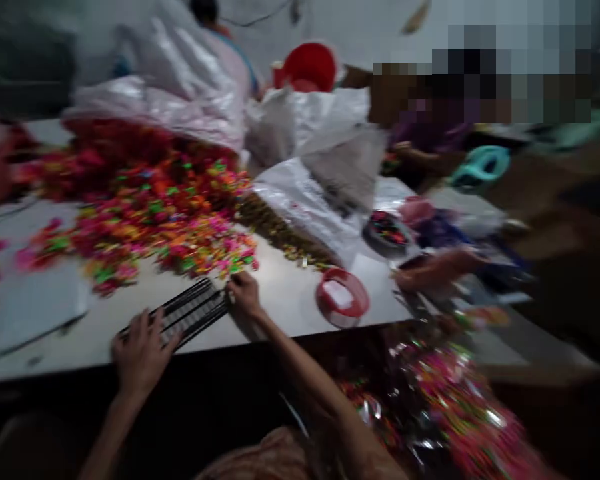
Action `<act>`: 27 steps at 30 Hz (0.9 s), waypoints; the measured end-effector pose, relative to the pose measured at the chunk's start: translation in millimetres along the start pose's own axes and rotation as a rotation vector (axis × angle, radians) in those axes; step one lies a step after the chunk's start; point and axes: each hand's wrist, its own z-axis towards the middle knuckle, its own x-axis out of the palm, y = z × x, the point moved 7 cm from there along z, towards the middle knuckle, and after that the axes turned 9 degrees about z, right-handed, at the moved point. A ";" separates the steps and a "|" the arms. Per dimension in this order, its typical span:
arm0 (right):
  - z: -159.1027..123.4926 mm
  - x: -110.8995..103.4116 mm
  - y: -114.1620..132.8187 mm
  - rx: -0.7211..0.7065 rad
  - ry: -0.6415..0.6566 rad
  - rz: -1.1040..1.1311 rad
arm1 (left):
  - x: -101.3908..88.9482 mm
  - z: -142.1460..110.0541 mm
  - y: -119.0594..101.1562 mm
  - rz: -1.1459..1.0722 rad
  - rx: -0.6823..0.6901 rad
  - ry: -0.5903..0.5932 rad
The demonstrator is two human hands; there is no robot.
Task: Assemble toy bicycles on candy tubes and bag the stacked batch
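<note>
In the head view, a dim white table [285,287] bears a pile of bright pieces [165,213] beyond the black tray [193,313], their shapes lost in blur. The left hand [143,343] hides the tray's left end. The tray lies slantwise near the table's edge, pale rows between dark bars. The left hand's fingers spread across it; the right hand [243,293] curls at its right end, whether pinching anything I cannot tell.

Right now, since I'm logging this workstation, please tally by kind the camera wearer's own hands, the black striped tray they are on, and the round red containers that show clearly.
Hands, left hand and right hand: 2
Black striped tray: 1
Round red containers, rear tub and nearer bowl: 2
Total: 5
</note>
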 end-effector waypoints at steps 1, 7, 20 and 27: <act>6.1 1.9 -0.7 0.001 0.062 0.016 | 5.6 5.2 -1.9 0.059 -0.048 0.029; 9.0 11.5 9.0 -0.151 0.266 0.082 | 21.2 6.3 -4.2 0.128 -0.146 0.005; -23.5 73.1 18.1 -0.255 0.490 -0.143 | 5.9 -48.7 -30.7 -0.093 -0.172 0.182; -24.7 79.2 20.0 -0.311 0.555 -0.193 | -0.4 -8.6 -10.4 -0.291 0.036 0.001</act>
